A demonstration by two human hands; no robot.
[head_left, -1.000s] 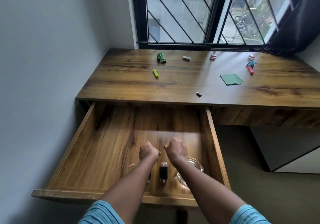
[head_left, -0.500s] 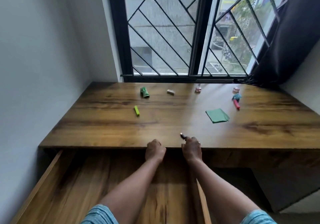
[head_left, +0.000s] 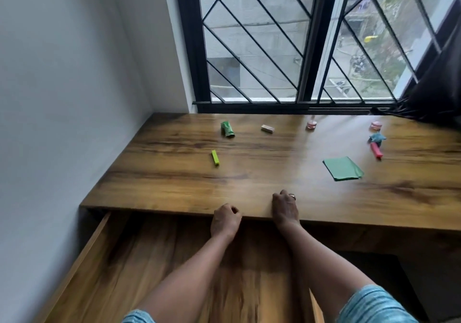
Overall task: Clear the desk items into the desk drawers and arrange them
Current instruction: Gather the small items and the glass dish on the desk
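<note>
Both fists curled at wood-grain desk (head_left: 174, 188) edge; drawer (head_left: 99, 272) open.

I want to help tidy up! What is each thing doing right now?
drawer: pulled open
left hand: curled, at desk edge
right hand: curled on desk
green paper: lying flat, folded
green tube: crumpled, lying down

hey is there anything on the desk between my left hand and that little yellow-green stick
Nothing visible. The left hand sits at the desk's front edge, and the yellow-green stick lies farther back, slightly left, with only bare wood between them. The green tube lies beyond it.
</note>
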